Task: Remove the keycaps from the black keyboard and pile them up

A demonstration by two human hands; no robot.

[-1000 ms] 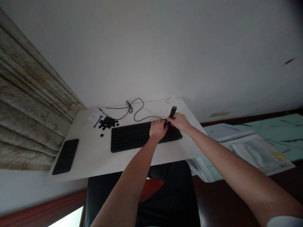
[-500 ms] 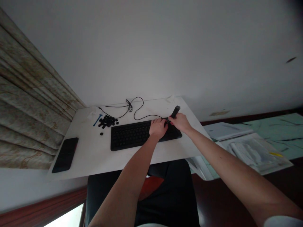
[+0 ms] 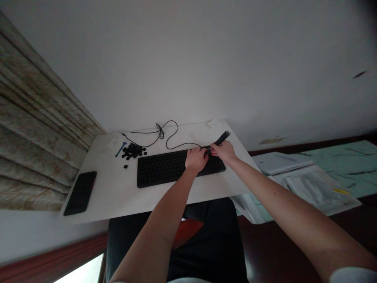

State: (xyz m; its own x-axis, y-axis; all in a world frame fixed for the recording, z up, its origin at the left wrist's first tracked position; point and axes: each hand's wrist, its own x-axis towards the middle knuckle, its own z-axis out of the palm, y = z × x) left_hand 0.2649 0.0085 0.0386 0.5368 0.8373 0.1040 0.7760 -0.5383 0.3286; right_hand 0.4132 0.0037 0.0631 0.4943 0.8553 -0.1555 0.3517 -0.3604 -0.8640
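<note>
A black keyboard (image 3: 160, 169) lies on the white table, its far right part covered by my hands. My left hand (image 3: 196, 159) rests on it, fingers bent at the far edge and thumb pointing right, holding it in place. In my closed right hand (image 3: 224, 152) is a slim black brush (image 3: 222, 137), tilted, its bristly upper end pointing up and to the right. The brush's lower end reaches down to the keys near my left thumb; the contact itself is too small to make out.
Loose black keycaps (image 3: 133, 150) form a pile left of the keyboard, beside a blue tool (image 3: 120, 149). A black cable (image 3: 173, 135) loops behind. A dark phone (image 3: 81, 193) lies at the table's left end. Papers and a plastic packet (image 3: 309, 188) are on a lower surface at right.
The brush's upper end has tipped further to the right and lower in my right hand. My left hand stays on the keyboard.
</note>
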